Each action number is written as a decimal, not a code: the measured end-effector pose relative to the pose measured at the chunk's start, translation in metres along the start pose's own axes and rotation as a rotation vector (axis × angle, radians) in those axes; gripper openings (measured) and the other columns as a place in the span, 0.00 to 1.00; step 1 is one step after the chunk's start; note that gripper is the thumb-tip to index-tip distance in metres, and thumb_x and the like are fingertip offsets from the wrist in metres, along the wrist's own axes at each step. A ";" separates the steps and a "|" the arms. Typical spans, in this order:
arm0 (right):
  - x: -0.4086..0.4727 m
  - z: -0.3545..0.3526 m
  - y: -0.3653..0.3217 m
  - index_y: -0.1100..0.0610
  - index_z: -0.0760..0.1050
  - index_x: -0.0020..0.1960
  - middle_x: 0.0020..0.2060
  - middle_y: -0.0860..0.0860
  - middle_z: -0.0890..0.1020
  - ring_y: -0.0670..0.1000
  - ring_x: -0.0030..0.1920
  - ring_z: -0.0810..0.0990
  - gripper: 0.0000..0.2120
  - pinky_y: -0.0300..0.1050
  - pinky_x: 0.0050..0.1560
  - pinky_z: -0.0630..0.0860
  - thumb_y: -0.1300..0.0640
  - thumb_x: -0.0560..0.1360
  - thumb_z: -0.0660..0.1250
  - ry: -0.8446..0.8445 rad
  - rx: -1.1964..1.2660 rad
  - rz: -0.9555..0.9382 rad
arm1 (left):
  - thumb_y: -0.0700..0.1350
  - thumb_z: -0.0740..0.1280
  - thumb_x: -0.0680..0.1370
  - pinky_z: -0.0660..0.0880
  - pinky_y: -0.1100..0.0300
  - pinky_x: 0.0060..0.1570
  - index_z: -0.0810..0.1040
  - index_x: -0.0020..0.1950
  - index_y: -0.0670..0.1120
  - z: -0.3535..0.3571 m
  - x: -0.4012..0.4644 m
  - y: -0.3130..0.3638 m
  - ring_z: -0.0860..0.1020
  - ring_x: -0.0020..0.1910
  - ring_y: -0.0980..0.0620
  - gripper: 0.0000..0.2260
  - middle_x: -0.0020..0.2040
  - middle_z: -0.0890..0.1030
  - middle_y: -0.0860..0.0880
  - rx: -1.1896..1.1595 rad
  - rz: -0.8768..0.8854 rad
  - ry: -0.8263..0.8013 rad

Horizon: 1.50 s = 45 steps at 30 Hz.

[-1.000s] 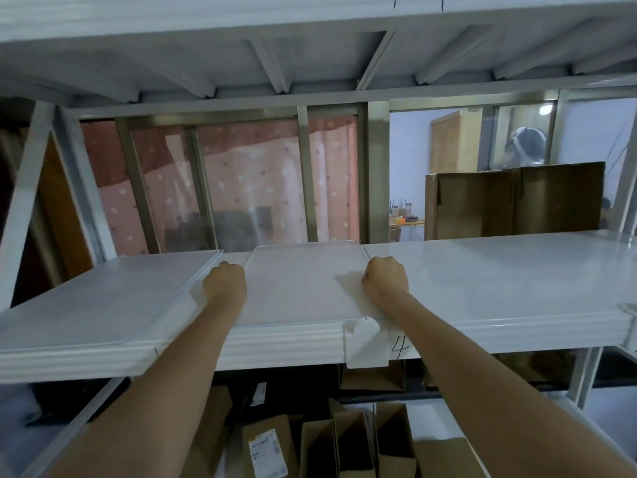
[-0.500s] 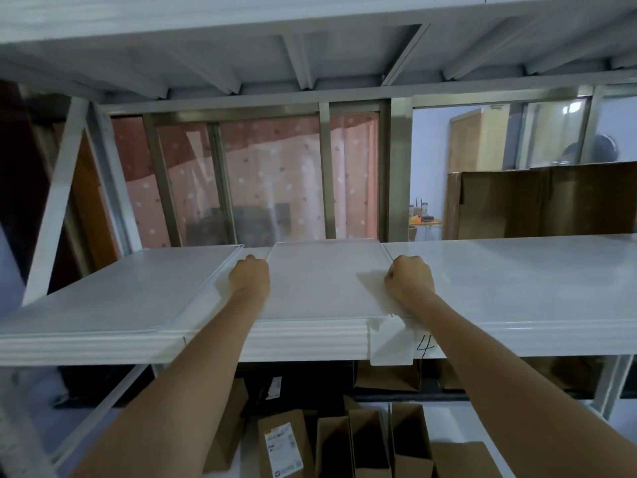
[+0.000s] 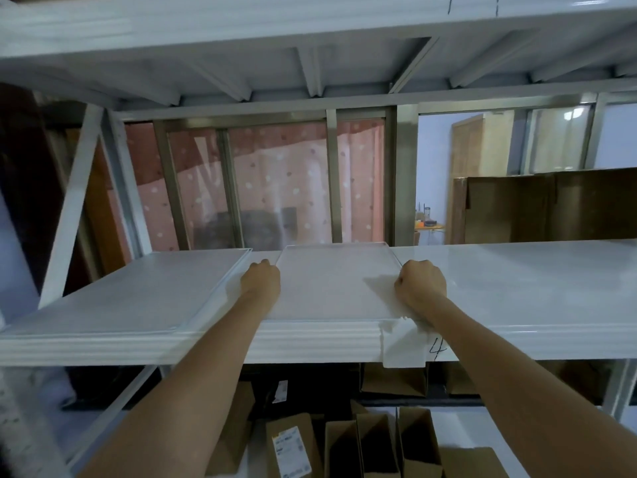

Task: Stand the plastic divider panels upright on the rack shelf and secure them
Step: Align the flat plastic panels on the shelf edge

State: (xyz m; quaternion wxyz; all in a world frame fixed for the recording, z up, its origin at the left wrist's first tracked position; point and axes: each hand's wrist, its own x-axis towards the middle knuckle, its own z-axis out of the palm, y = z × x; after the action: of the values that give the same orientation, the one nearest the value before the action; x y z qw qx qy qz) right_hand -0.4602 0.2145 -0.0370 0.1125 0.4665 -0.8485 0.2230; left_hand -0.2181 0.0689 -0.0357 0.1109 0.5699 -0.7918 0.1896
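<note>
A translucent plastic divider panel (image 3: 336,281) lies flat on the white rack shelf (image 3: 517,291), reaching from the front lip to the back edge. My left hand (image 3: 260,279) grips its left edge with fingers curled. My right hand (image 3: 422,284) grips its right edge the same way. A stack of similar panels (image 3: 138,291) lies flat on the shelf to the left, a narrow strip of bare shelf between it and the held panel.
The shelf above (image 3: 310,36) hangs low over the work space. A large brown cardboard box (image 3: 544,205) stands at the back right. A white tag (image 3: 403,346) hangs from the front lip. Open cardboard boxes (image 3: 379,443) sit on the level below.
Both hands keep their grip on the panel's side edges. The view has shifted, so the hands and panel sit further right in the frame. The panel still lies flat.
</note>
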 end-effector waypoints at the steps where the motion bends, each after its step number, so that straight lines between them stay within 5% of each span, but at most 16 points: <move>1: 0.001 -0.003 -0.004 0.59 0.79 0.48 0.40 0.53 0.78 0.53 0.41 0.78 0.08 0.44 0.43 0.77 0.60 0.75 0.62 -0.013 -0.063 -0.018 | 0.34 0.57 0.79 0.73 0.53 0.59 0.73 0.65 0.37 -0.004 -0.002 -0.005 0.74 0.63 0.43 0.15 0.63 0.73 0.43 0.006 0.026 -0.015; 6: 0.003 -0.030 -0.047 0.57 0.77 0.54 0.41 0.51 0.75 0.53 0.42 0.74 0.09 0.42 0.41 0.71 0.58 0.74 0.65 -0.082 -0.254 -0.061 | 0.39 0.62 0.77 0.75 0.50 0.55 0.78 0.57 0.39 -0.028 -0.004 -0.054 0.77 0.58 0.41 0.11 0.59 0.78 0.42 -0.114 0.140 -0.090; 9: -0.003 -0.026 -0.102 0.60 0.78 0.54 0.46 0.55 0.79 0.56 0.48 0.80 0.10 0.44 0.46 0.76 0.61 0.74 0.63 -0.071 -0.071 -0.096 | 0.43 0.63 0.77 0.74 0.52 0.56 0.76 0.61 0.42 -0.045 0.000 -0.108 0.76 0.60 0.42 0.14 0.61 0.77 0.43 -0.149 0.048 -0.046; 17: -0.042 0.016 -0.276 0.63 0.75 0.61 0.59 0.58 0.78 0.58 0.60 0.77 0.16 0.46 0.56 0.75 0.59 0.76 0.60 -0.294 0.258 -0.349 | 0.47 0.60 0.79 0.74 0.54 0.58 0.73 0.64 0.43 -0.022 -0.017 -0.287 0.76 0.58 0.44 0.16 0.62 0.76 0.43 -0.077 -0.181 -0.231; 22: -0.066 0.039 -0.343 0.60 0.74 0.55 0.56 0.59 0.78 0.58 0.56 0.78 0.09 0.44 0.47 0.72 0.59 0.77 0.60 -0.365 0.250 -0.367 | 0.48 0.59 0.80 0.75 0.52 0.56 0.72 0.64 0.41 0.010 -0.050 -0.366 0.76 0.56 0.44 0.16 0.59 0.75 0.43 -0.026 -0.264 -0.270; 30: -0.064 0.043 -0.342 0.61 0.75 0.55 0.53 0.57 0.79 0.58 0.54 0.80 0.11 0.44 0.47 0.76 0.61 0.75 0.62 -0.293 0.247 -0.229 | 0.46 0.58 0.81 0.78 0.53 0.50 0.74 0.63 0.38 0.024 -0.048 -0.360 0.79 0.50 0.44 0.16 0.54 0.78 0.42 -0.107 -0.341 -0.293; 38: -0.064 0.046 -0.344 0.60 0.78 0.52 0.49 0.57 0.81 0.56 0.51 0.81 0.09 0.43 0.45 0.76 0.63 0.74 0.61 -0.270 0.275 -0.142 | 0.41 0.58 0.79 0.75 0.47 0.60 0.72 0.66 0.38 0.029 -0.043 -0.346 0.73 0.60 0.41 0.17 0.63 0.71 0.40 0.000 -0.382 -0.261; 42: -0.062 0.045 -0.343 0.59 0.72 0.41 0.48 0.57 0.82 0.57 0.50 0.81 0.04 0.43 0.45 0.75 0.64 0.73 0.61 -0.287 0.272 -0.129 | 0.42 0.58 0.79 0.70 0.49 0.62 0.71 0.68 0.41 0.028 -0.044 -0.336 0.69 0.64 0.42 0.18 0.65 0.70 0.41 0.041 -0.426 -0.217; 45: -0.058 0.043 -0.334 0.60 0.73 0.44 0.45 0.57 0.79 0.58 0.53 0.80 0.03 0.45 0.48 0.76 0.63 0.73 0.60 -0.305 0.321 -0.093 | 0.44 0.58 0.79 0.67 0.49 0.63 0.72 0.67 0.43 0.028 -0.047 -0.326 0.69 0.64 0.42 0.17 0.65 0.71 0.41 0.008 -0.477 -0.197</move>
State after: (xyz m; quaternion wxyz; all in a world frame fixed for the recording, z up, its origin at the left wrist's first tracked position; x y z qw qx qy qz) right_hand -0.1473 0.0819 -0.0063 -0.0824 0.5455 -0.7868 0.2766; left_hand 0.1065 0.0063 -0.0226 0.0727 0.7565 -0.6414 0.1049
